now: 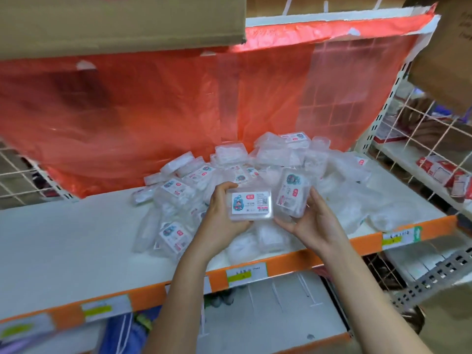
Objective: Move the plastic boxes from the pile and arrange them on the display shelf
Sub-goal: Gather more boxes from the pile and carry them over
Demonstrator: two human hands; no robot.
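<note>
A heap of small clear plastic boxes (229, 164) with white labels lies in the middle of the white display shelf (63, 241). My left hand (219, 223) grips one clear box (251, 205) from below and behind, its label facing me. My right hand (310, 221) holds a second clear box (293, 192), which stands tilted upright just right of the first. Both hands hover over the front of the heap. Empty clear wrappers (378, 200) lie to the right of the pile.
Red plastic sheeting (178, 98) hangs behind the shelf. An orange price strip (281, 267) runs along the front edge. Cardboard boxes (115, 21) sit above, and another carton (447, 60) is at upper right. A wire-grid bay (421, 154) with red packets stands to the right.
</note>
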